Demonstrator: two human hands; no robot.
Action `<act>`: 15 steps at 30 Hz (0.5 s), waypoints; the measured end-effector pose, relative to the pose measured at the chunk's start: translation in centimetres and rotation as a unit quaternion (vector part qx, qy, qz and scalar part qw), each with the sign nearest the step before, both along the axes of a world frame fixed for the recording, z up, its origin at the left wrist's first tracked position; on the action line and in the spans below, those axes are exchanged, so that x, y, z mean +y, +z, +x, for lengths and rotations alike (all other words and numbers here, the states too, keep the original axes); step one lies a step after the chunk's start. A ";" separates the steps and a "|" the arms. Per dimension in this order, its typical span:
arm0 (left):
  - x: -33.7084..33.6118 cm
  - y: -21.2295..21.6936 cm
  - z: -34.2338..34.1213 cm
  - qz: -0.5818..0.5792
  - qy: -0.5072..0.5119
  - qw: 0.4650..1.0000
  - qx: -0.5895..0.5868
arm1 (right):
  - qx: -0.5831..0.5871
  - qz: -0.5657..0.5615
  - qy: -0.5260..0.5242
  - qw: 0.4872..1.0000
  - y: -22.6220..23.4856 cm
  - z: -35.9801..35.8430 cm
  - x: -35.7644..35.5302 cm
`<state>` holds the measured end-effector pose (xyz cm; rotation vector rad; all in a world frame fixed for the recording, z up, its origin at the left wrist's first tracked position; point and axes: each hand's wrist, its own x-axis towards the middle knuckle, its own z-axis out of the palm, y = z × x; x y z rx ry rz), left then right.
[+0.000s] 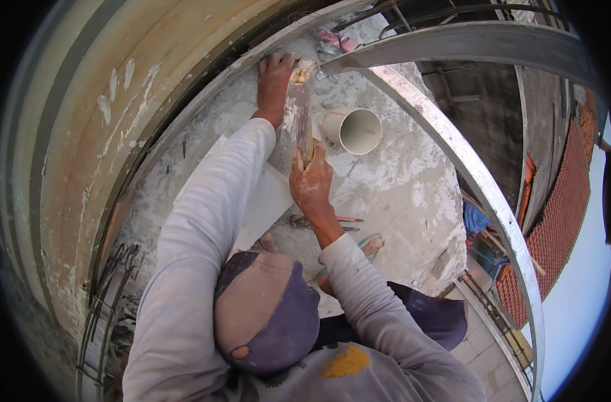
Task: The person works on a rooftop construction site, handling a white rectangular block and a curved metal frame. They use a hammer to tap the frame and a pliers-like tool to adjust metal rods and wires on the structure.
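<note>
A long plaster-smeared float [298,110] is gripped at both ends, its long axis running away from the body. The left hand [273,84] is closed on the far end; the right hand [311,182] is closed on the near end, beside the white pipe [354,130].

Right palm [311,184] behind float [298,114].

Pale grey sleeves [205,201] run toward a dusty whitish tool [298,114]; the pipe stub [352,129] at right is white, the concrete slab [399,194] mottled grey-white, the far-right roof tiles [560,214] red-orange.
</note>
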<state>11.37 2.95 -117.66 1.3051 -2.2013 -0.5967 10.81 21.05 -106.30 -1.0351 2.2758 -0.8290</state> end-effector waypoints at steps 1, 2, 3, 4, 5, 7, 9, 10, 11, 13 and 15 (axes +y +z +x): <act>0.0 -0.1 0.3 -0.001 -0.030 0.999 -0.013 | 0.017 -0.019 0.012 1.000 -0.9 -0.3 0.5; 0.0 1.7 0.5 0.002 -0.067 0.997 -0.025 | 0.036 -0.033 0.017 0.999 -1.4 -0.7 1.0; -0.2 2.9 0.6 -0.002 -0.097 0.995 -0.035 | 0.006 0.011 -0.017 1.000 -1.6 -1.0 0.4; 0.0 3.4 0.7 -0.007 -0.103 0.994 -0.036 | -0.025 0.054 -0.052 0.997 -1.7 -1.4 -0.1; 0.5 3.7 0.7 -0.009 -0.106 0.994 -0.036 | -0.055 0.101 -0.082 0.990 -1.5 -1.6 -0.4; 0.8 3.8 0.7 -0.001 -0.102 0.994 -0.034 | -0.043 0.067 -0.043 0.996 -0.5 -1.2 -0.3; 0.2 3.3 0.9 0.016 -0.086 0.996 -0.032 | -0.019 -0.011 -0.008 1.000 -0.2 -0.8 0.0; 0.0 3.1 0.8 0.016 -0.079 0.996 -0.033 | 0.001 -0.070 0.008 0.998 -0.3 -0.8 0.2; -0.1 3.4 0.6 0.018 -0.077 0.996 -0.033 | 0.021 -0.126 0.018 0.992 -0.3 -0.7 0.6; 0.3 4.0 0.7 0.032 -0.078 0.996 -0.026 | -0.017 0.020 -0.041 0.999 -1.2 -1.1 0.3; 0.5 5.6 0.9 0.048 -0.080 0.996 -0.005 | -0.038 0.082 -0.056 0.994 -1.5 -1.7 -0.4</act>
